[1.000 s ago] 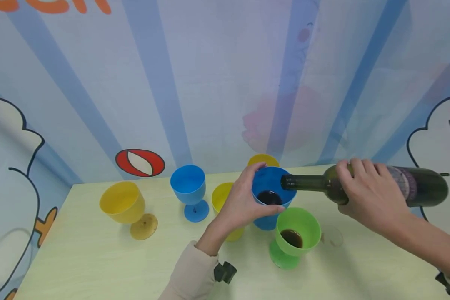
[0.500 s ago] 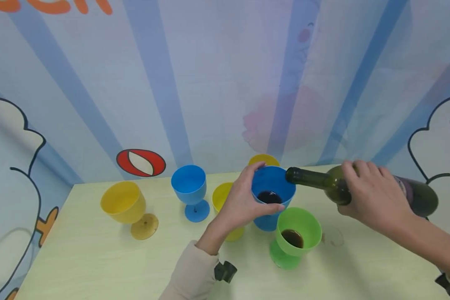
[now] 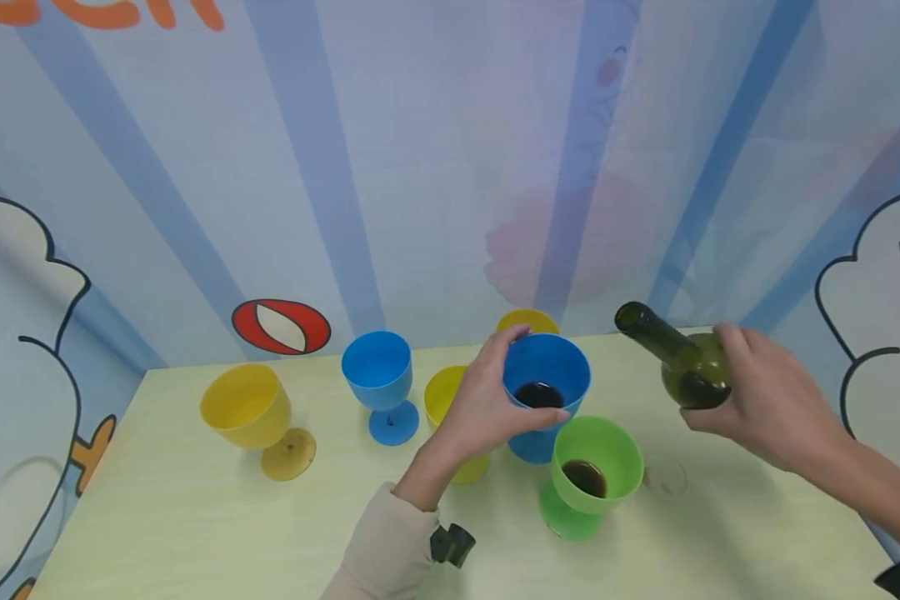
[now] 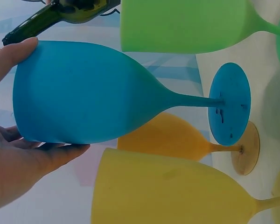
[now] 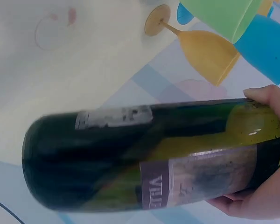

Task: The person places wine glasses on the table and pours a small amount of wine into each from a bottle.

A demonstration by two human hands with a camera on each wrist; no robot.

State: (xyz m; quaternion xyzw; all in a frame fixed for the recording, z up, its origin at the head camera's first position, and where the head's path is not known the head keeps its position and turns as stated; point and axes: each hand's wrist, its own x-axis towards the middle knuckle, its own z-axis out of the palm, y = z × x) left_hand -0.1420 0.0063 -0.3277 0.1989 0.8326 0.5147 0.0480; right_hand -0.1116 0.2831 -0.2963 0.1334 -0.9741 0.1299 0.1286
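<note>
On a pale table (image 3: 195,533): upright goblets. Held above its right side, grasped with curled fingers in the right hand (image 3: 772,400): a smooth dark green glass bottle (image 3: 686,360) with a printed label (image 5: 203,177), long axis slanting, mouth up and leftward. Gripped by its bowl between spread thumb and fingers of the left hand (image 3: 487,400): a matte blue stemmed goblet (image 3: 551,362). Just beside, a light green stemmed goblet (image 3: 607,454). Inside both, dark liquid (image 3: 538,396).

Pale desk (image 3: 180,517); faint ring stain (image 3: 671,475) at right. Behind: blue-striped backdrop (image 3: 442,167), printed red-and-white oval (image 3: 281,327), 2 outlined cloud-like shapes (image 3: 15,400).
</note>
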